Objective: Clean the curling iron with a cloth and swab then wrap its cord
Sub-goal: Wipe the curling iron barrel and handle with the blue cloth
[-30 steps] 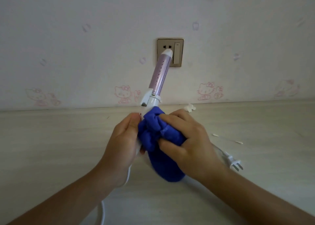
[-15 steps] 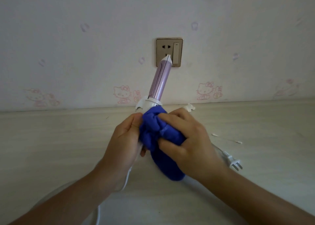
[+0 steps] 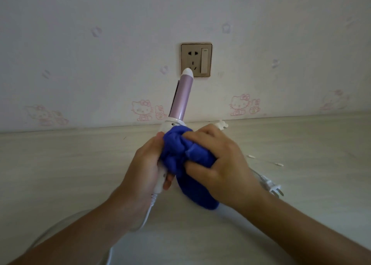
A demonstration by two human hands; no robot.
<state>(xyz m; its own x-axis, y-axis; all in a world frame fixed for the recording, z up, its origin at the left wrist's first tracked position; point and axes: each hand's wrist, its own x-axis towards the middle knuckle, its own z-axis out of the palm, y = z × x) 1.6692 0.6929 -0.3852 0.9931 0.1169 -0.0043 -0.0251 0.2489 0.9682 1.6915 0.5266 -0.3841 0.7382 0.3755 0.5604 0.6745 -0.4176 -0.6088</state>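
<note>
Under curling iron (image 3: 181,98), pale wooden tabletop (image 3: 301,144)

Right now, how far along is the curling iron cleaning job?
Done: the plug lies unplugged on the table. In hand: the left hand grips the curling iron by its handle while the right hand presses the blue cloth against its white body. Left: the swab lies unused on the table, and the cord trails loose, unwrapped.

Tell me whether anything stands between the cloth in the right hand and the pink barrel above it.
Nothing visible does. The right hand holds the blue cloth bunched at the white collar, and the pink barrel rises bare straight above it. The left hand grips the handle below, out of the way.
</note>
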